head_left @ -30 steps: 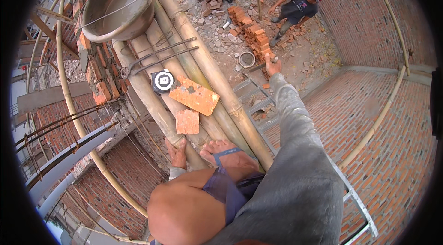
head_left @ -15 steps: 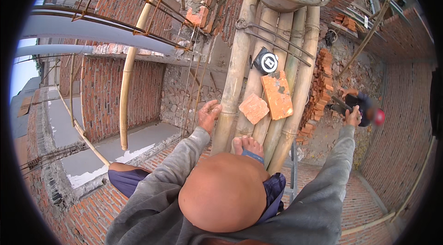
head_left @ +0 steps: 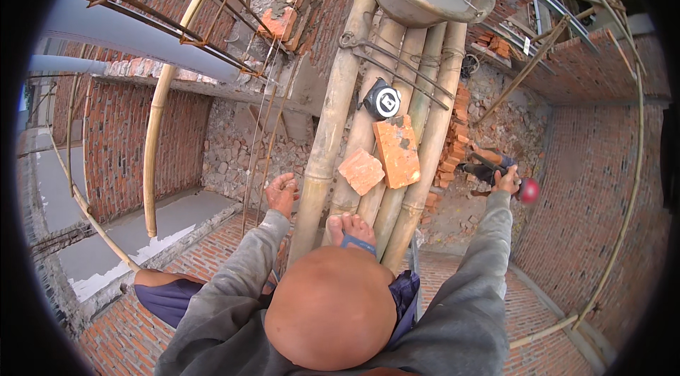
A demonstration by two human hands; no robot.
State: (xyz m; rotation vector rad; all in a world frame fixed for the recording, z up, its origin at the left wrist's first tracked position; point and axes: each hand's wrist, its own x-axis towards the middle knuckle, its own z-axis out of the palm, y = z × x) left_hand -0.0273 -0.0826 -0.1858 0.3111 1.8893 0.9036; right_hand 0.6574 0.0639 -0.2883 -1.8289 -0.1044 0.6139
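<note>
Fingers of the right hand (head_left: 506, 181) close round a dark tool (head_left: 486, 161); the left hand (head_left: 282, 196) half-curls empty, bamboo (head_left: 321, 163) beside its fingers, perhaps for support.

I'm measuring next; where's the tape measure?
In the head view, right of upper centre, the tape measure lies on bamboo between the longer brick and rods.

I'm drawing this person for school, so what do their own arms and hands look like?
The left sleeve and right sleeve are long and grey, loose and wrinkled, looking paler and dusty toward the wrists. The left hand and right hand are bare, sticking out past the cuffs.
</note>
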